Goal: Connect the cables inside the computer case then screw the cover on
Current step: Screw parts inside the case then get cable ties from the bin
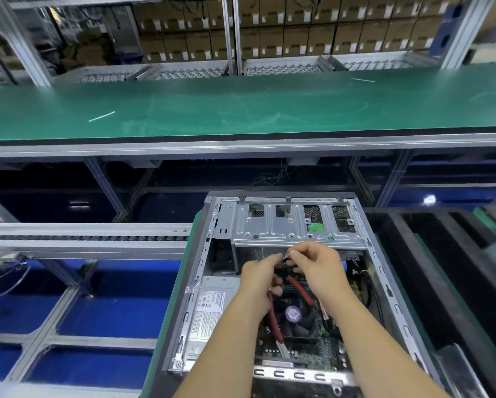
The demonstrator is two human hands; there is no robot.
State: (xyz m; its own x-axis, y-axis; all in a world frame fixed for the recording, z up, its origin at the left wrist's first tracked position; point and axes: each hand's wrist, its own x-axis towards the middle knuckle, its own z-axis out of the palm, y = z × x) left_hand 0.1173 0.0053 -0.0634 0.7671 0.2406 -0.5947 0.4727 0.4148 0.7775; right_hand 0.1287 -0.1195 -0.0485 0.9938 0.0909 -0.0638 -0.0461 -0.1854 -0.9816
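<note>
Computer case (381, 271): 1, open | red cables (299, 288): 2 | hands: left (258, 278), right (317, 262), both pinching cable

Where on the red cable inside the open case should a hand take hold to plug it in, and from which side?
Judging by the frame, grip the red cable at its dark connector end, where the right hand and left hand already pinch it. Come from above through the open side of the computer case: the flat ribbon flexes along its length, and the drive cage blocks the far side.

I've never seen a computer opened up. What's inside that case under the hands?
Inside the computer case: a power supply, a cooling fan on a green motherboard, and red cables held by both hands. The hands hide the connector.
</note>
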